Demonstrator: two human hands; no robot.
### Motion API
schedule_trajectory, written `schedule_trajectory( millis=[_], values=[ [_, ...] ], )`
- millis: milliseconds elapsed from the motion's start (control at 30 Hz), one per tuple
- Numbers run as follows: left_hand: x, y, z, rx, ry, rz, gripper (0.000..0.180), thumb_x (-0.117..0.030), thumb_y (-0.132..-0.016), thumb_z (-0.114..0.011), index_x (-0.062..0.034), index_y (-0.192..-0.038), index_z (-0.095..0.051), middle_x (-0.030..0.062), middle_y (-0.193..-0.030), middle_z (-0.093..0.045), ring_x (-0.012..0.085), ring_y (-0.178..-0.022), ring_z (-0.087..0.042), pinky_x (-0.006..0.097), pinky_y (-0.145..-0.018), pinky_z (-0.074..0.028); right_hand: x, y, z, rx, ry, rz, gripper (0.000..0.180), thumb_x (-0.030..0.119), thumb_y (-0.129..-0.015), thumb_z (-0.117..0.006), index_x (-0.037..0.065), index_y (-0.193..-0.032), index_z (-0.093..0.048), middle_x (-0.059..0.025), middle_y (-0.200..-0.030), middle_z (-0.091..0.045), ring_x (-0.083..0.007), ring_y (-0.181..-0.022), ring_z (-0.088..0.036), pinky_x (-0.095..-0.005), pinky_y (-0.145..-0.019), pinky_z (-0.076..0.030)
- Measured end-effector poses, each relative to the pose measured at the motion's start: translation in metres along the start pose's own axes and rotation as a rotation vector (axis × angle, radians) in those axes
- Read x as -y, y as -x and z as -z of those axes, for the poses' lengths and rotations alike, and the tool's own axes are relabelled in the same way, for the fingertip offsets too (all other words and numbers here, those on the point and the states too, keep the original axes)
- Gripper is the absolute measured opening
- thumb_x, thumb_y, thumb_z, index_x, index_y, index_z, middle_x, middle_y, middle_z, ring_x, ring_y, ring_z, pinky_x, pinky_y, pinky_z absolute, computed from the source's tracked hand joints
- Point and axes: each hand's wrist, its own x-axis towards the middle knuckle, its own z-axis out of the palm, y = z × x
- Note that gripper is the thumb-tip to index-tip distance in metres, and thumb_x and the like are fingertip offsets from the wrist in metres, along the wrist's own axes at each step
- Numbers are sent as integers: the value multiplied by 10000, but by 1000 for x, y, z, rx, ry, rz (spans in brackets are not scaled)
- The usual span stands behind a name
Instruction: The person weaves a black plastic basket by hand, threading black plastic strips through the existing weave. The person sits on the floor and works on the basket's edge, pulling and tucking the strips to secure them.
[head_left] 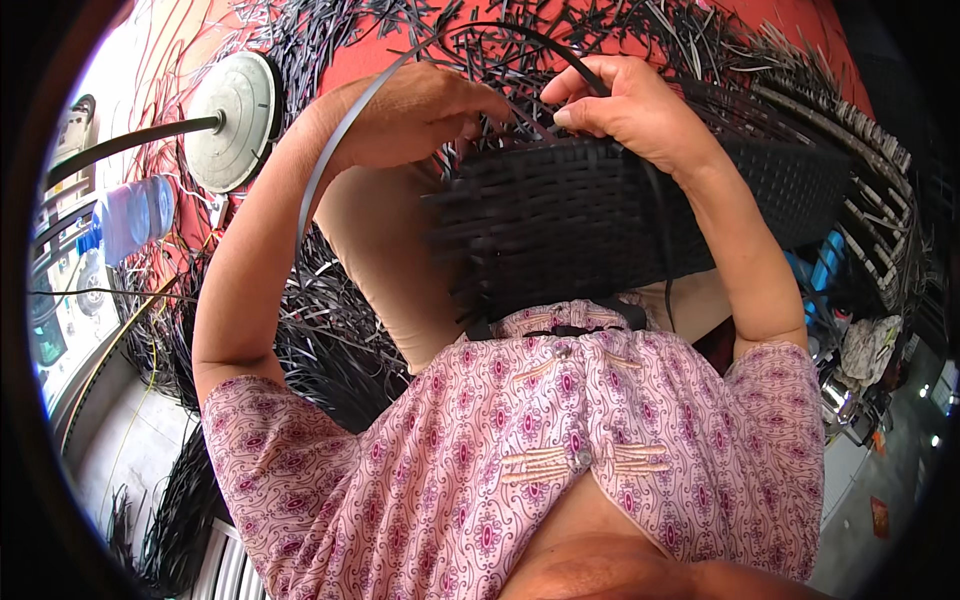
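Observation:
A black woven basket-like piece [570, 215] of flat plastic strips rests across my lap, with loose strip ends on its left side. My right hand [635, 110] is above its far edge, thumb and fingers pinching a long black plastic strip [520, 33]. This strip arches over between my hands, and its shiny length hangs down across my left forearm. Next to the weave's upper left corner is my left hand [420, 115], its fingers curled in and pointing right. A thin strip runs from its fingertips toward the woven edge; the grip itself is partly hidden.
Heaps of loose black strips [340, 310] cover the red surface [390, 40] around me. A round grey-green disc base with a pole [232, 120] stands at the left, near a clear plastic bottle [135, 215]. Stacked woven pieces [880, 200] and a blue object [825, 265] are at the right.

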Motion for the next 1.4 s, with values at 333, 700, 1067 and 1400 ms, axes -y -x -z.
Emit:
schedule_trajectory(
  millis=[333, 700, 1067, 1400],
  values=[
    [14, -31, 1, 171, 193, 14, 399, 15, -764, -621, -57, -1152, -675, 78, -804, -710, 164, -730, -691, 316, -672, -533, -2, 2, 1, -32, -98, 24, 203, 88, -819, -717, 33, -1012, -685, 37, -752, -607, -33, -656, -520, -195, -615, -419],
    [20, -33, 8, 226, 280, 18, 390, 15, -746, -579, -39, -1121, -672, 59, -717, -687, 133, -663, -673, 282, -634, -504, -3, 2, -1, -11, -95, 50, 195, 76, -821, -708, 29, -1010, -695, 25, -800, -636, -44, -682, -551, -209, -626, -435],
    [17, -24, -1, 46, 106, -55, 361, 22, -744, -605, -62, -1082, -700, 73, -753, -693, 150, -689, -682, 303, -663, -535, -3, -1, 2, -1, -47, 26, 198, 101, -824, -696, 22, -1006, -692, 16, -811, -643, -49, -690, -546, -209, -627, -441],
    [11, -19, 3, 94, 210, 40, 363, 44, -738, -591, -48, -1073, -698, 80, -778, -690, 156, -718, -683, 303, -673, -541, -1, 0, 1, 19, -33, 23, 177, 86, -826, -698, 30, -993, -696, 19, -801, -647, -44, -695, -559, -210, -628, -444]
  ],
)
